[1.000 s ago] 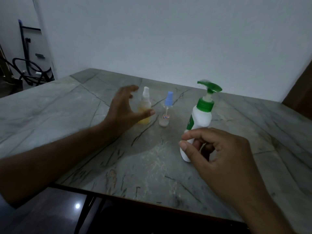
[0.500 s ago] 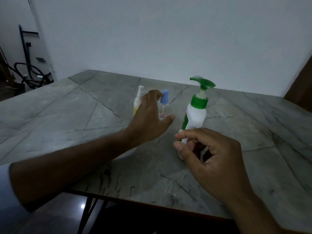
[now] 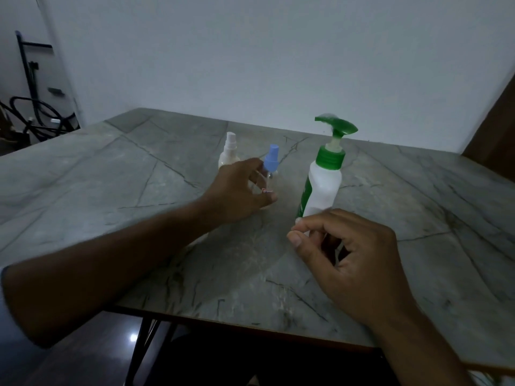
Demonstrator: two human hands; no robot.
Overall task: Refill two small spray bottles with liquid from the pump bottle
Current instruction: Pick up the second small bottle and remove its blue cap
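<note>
The left hand [image 3: 239, 190] has crossed from the white-capped bottle [image 3: 229, 154] to the blue-capped bottle [image 3: 269, 174], and its fingers are now curled around that bottle's clear body, thumb on the near side; the grip looks closed on it, though the bottle still stands on the table [image 3: 111, 176]. The white-capped one stands untouched just behind the left hand. The right hand [image 3: 348, 260] has barely moved: loosely curled, thumb and forefinger pinched near the base of the pump bottle [image 3: 323, 185], touching or nearly so; I cannot tell whether it really grips. The pump bottle stands upright just right of the blue-capped bottle. So the blue one seems chosen first; its cap is still on, so uncapping likely comes next.
</note>
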